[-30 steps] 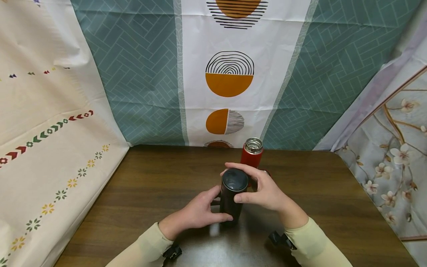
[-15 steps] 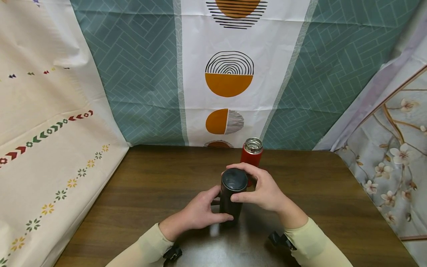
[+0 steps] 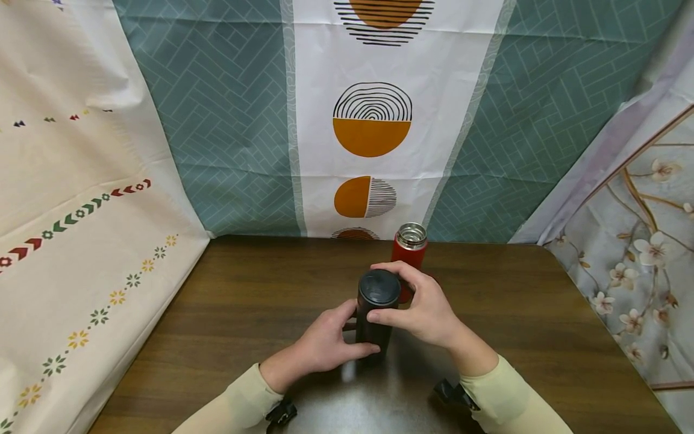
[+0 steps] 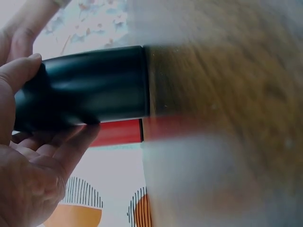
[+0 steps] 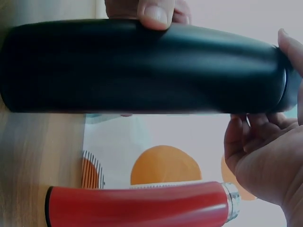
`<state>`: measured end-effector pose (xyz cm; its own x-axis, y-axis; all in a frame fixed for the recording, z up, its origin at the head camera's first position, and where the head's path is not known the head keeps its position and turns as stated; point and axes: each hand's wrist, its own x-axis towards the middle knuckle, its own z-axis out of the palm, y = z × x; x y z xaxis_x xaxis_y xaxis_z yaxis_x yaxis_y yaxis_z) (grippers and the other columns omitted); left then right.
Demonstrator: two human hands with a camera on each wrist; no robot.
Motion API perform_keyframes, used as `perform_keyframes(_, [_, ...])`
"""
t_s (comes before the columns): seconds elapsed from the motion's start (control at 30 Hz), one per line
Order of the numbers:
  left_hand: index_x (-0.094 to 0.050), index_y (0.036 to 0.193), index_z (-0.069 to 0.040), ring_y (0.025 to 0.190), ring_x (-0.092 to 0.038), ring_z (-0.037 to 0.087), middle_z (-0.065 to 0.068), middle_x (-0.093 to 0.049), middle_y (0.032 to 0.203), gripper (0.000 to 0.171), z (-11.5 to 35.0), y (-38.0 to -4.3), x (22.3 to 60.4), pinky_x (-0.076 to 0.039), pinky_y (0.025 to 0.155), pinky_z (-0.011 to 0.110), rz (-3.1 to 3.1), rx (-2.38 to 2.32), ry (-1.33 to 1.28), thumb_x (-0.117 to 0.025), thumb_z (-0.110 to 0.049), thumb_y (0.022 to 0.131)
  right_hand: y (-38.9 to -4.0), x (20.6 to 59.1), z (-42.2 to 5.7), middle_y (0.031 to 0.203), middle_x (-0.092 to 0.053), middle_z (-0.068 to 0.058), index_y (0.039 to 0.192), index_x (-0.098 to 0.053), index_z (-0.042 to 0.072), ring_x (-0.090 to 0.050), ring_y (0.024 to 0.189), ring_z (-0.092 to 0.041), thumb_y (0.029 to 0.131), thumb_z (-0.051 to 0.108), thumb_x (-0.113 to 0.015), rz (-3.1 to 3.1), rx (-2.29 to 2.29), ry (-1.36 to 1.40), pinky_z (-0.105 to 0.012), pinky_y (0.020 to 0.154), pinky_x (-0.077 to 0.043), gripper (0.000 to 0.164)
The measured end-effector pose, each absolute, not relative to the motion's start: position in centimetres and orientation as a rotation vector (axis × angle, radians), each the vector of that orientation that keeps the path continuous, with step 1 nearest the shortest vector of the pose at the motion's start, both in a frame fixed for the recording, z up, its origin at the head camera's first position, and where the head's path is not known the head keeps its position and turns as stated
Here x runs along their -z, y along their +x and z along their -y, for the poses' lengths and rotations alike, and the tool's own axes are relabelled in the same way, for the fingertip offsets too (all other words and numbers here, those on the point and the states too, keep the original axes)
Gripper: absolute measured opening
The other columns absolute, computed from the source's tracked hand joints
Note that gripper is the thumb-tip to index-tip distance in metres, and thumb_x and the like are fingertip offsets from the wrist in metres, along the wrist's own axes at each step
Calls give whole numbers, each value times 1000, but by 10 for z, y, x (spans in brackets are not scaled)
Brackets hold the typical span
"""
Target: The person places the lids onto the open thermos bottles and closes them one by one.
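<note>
A black vacuum flask [image 3: 374, 331] stands upright on the table in front of the person. My left hand [image 3: 328, 340] grips its body from the left, thumb across the near side. My right hand [image 3: 425, 307] holds the black lid [image 3: 379, 287] at the top, thumb in front and fingers round the far side. In the right wrist view the thumb and fingers lie at the lid end of the flask [image 5: 151, 66]. Behind the right hand, a red flask [image 3: 409, 253] stands with its steel mouth uncovered.
The brown wooden table [image 3: 260, 283] reaches back to a teal and white patterned curtain [image 3: 238, 120]. A cream embroidered cloth [image 3: 81, 241] hangs at the left, a floral cloth [image 3: 640, 265] at the right. A small red edge [image 3: 436, 279] shows beside the right hand.
My right hand has turned round the lid, its thumb moving left across the front. The lid sits slightly higher and further left in the head view. The left hand stays nearly still.
</note>
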<state>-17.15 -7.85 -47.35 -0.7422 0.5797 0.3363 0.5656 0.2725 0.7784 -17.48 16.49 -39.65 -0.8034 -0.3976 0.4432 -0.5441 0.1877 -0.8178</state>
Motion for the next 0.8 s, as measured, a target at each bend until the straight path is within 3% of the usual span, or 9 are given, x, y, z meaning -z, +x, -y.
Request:
perform_keyframes(0.1, [-56,155,-16,128,-70,18,1,-71,143,75,78,-171,473,-62,104,42,-2502,-1528,1109,-96,-17,91,-172,395,-162,122,-78,-16,142,-71,18,-73,103,-38,82,15,-101,2315,-1682,888,-31,83,-62,67])
perform_keyframes(0.33, [-59,150,-14,127,-71,16,0,-72,139,71,76,-170,473,-62,103,36,-2530,-1538,1075,-96,-16,90,-166,395,-156,120,-80,4,143,-69,21,-77,106,-23,80,15,-103,2326,-1648,788,-30,89,-61,72])
perform_keyframes(0.5, [-59,152,-14,127,-70,16,0,-71,141,72,76,-170,473,-62,103,38,-2530,-1533,1087,-96,-17,90,-162,395,-153,120,-79,6,143,-68,17,-76,106,-17,79,17,-104,2336,-1620,731,-30,91,-60,74])
perform_keyframes(0.8, [-57,155,-18,127,-70,14,-2,-72,140,75,82,-174,472,-61,105,41,-2450,-1516,1175,-95,-15,90,-165,392,-160,134,-74,-6,150,-62,22,-73,113,-33,82,17,-102,2375,-1688,882,-33,91,-61,79])
